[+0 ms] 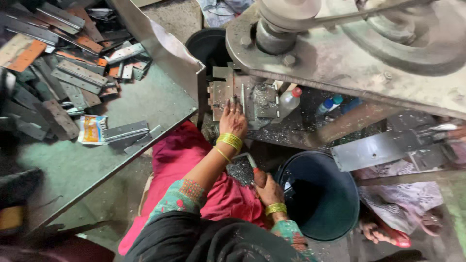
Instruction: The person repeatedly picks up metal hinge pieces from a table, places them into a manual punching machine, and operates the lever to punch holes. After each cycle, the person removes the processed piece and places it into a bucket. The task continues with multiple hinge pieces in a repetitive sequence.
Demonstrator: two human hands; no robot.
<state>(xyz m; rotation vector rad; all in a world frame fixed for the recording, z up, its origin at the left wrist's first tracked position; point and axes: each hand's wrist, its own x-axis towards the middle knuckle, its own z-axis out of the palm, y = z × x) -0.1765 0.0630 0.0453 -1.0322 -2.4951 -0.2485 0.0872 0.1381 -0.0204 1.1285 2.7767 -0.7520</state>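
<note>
Reaching: the left hand (233,118) stretches forward to the press die (241,99), its fingers laid out flat on the grey metal block, loose and grasping nothing that shows.
Resting: the right hand (268,190) lies low over the lap, fingers curled round a flat hinge plate (246,159) with a dull steel sheen; a reddish handle end shows at the thumb.
Wrists: stacked yellow-gold bangles (230,141) on the left, a matching band on the right.
Machine: a heavy cast press frame (340,58), worn smooth and grey, with a round pulley (286,12) above the die.
Shavings: fine glittering metal swarf (240,171) scattered on the lap and under the die.
Buckets: a dark, round plastic bucket (320,194) just beside the right hand; a second black tub (208,46) behind the die.
Table: a green-grey sheet-metal table (87,160), scuffed and dusty, to the left.
Stock: a loose heap of long hinges (63,73), grey steel and rusty orange, piled at the table's far side.
Packet: a small flat wrapper (92,129), orange, yellow and blue, lying on the table beside two hinges.
Bottles: a clear plastic bottle with red cap (289,101) right of the die; a blue-capped bottle (330,104) farther right.
Clothing: bright pink cloth (189,150) across the lap, patterned teal sleeves.
</note>
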